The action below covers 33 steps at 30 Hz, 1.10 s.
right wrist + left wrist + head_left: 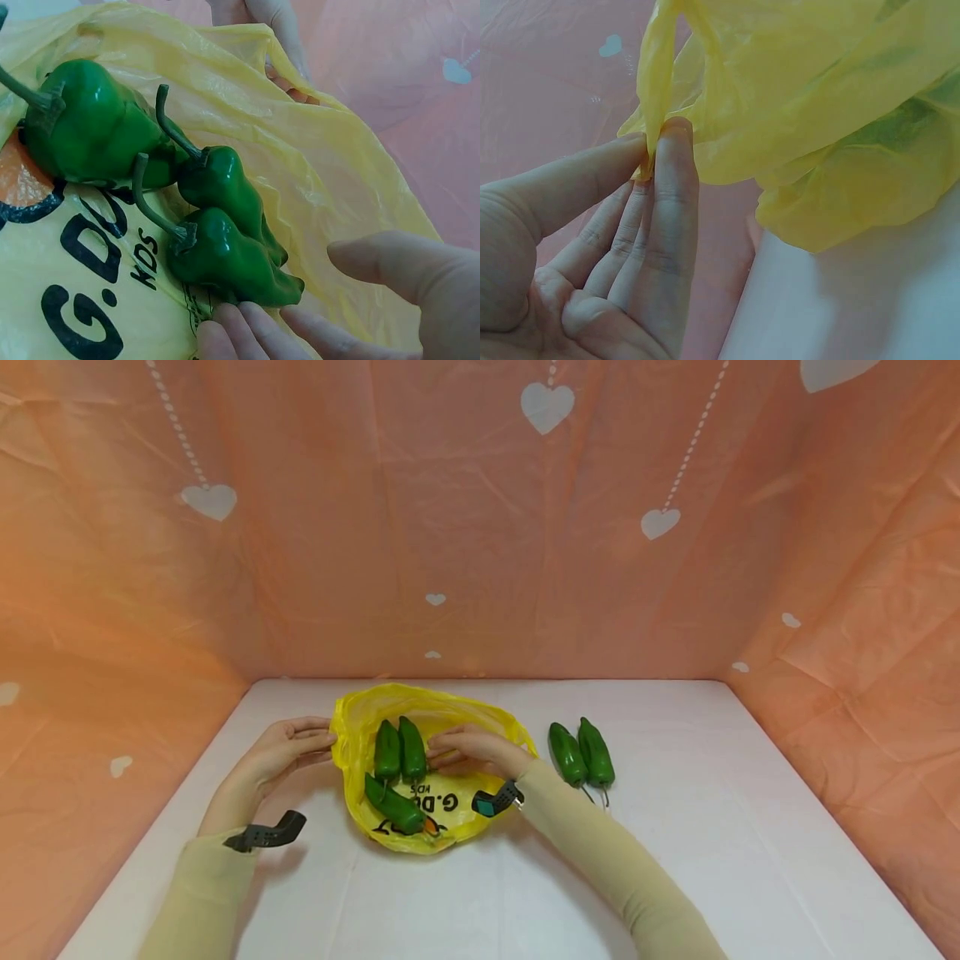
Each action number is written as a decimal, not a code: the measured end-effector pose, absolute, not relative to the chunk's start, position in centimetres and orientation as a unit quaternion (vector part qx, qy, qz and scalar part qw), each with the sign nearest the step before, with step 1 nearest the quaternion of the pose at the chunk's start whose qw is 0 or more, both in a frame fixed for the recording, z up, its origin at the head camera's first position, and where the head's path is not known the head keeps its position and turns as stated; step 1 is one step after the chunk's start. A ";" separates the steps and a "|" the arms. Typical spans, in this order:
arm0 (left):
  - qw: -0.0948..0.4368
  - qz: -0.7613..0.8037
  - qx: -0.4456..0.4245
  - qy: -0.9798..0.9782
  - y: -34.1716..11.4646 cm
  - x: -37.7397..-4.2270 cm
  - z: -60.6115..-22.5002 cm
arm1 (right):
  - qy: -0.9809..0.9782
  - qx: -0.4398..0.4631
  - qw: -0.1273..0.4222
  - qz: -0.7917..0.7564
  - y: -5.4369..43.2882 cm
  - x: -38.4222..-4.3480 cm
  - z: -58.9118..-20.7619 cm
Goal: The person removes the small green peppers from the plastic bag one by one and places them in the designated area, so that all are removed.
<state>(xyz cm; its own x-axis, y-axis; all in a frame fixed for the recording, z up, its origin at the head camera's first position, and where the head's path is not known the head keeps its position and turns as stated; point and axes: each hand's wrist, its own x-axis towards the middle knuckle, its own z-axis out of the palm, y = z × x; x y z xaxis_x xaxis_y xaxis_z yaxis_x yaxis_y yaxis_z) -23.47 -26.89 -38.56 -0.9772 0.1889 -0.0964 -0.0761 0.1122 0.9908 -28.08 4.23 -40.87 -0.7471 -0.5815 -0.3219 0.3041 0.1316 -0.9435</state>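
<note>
A yellow plastic bag [480,718] lies on the table with its mouth spread wide and black lettering showing inside. Three green peppers rest in it: two side by side [387,752] and one slanted pepper [395,804] nearer the front. My left hand [283,750] pinches the bag's left rim between thumb and fingers, plain in the left wrist view. Inside the bag, my right hand [474,748] has its thumb and fingers spread apart. Its fingertips [236,319] are right beside the nearest pepper [225,259], with nothing between them and the thumb.
Two more green peppers [568,756] lie side by side on the white table [690,827], right of the bag. Orange cloth [480,543] with white hearts walls the back and both sides. A dark wrist strap [266,832] is on each forearm.
</note>
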 end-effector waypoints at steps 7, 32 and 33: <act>0.101 0.668 0.038 0.737 -26.9 -23.5 -38.4 | 0.683 -0.103 0.334 -0.642 3.7 -28.4 -41.1; 0.099 0.669 0.049 0.735 -26.8 -23.6 -38.6 | 0.740 -0.044 0.284 -0.608 1.6 -27.8 -41.2; 0.099 0.670 0.049 0.735 -26.8 -23.6 -38.6 | 0.743 -0.044 0.280 -0.607 1.5 -27.8 -41.2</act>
